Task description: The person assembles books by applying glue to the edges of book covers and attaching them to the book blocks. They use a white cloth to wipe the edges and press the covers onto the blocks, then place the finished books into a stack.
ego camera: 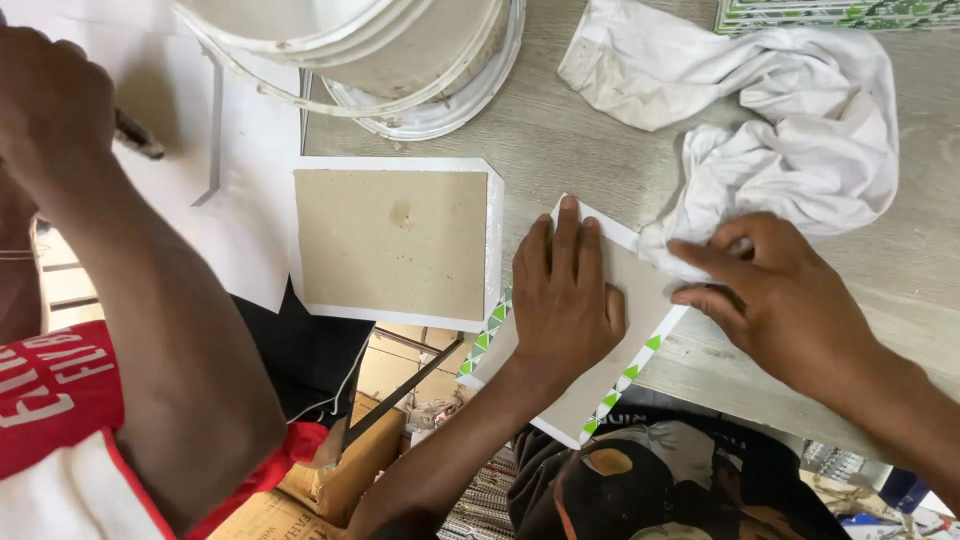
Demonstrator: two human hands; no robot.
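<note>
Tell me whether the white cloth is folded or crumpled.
Crumpled. The white cloth lies bunched in loose, uneven folds on the grey table; the right hand presses one corner against the tile.

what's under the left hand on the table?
The left hand lies flat on a tile turned plain side up, green-and-white edge showing, overhanging the table. The right hand presses a white cloth onto its corner. The tile's face is hidden.

Face-down tile (pixel 640 300), overhanging table edge
</note>
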